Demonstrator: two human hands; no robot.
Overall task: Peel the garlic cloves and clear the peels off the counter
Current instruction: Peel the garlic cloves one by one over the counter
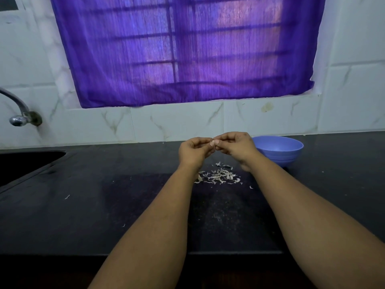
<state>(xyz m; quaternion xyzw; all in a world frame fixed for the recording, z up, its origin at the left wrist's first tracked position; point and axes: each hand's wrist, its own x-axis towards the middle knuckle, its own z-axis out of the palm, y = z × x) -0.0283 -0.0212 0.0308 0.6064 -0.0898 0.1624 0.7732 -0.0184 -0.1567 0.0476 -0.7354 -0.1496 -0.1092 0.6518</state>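
— Is any writing, label, brand or number showing up anywhere in this view?

— No, nothing readable is appearing on any surface here.
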